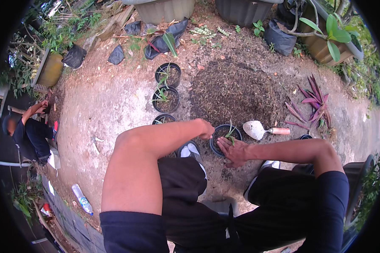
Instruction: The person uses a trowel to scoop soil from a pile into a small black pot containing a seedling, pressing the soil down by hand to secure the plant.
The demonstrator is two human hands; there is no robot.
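A small black pot [218, 145] with soil and a thin green seedling [230, 134] stands on the ground in front of me. My left hand [205, 129] rests on the pot's left rim, fingers curled. My right hand [233, 151] lies flat with spread fingers against the pot's right side, by the seedling's base. Neither hand holds a loose thing. A trowel [257, 129] with a pale blade and orange handle lies on the soil just right of the pot.
Three more black pots [168, 74] [166, 99] [163, 119] with seedlings stand in a row behind. A heap of dark soil [234, 90] lies beyond. Purple plants [314, 101] lie at right. Another person [29, 133] sits at left. A plastic bottle [82, 199] lies lower left.
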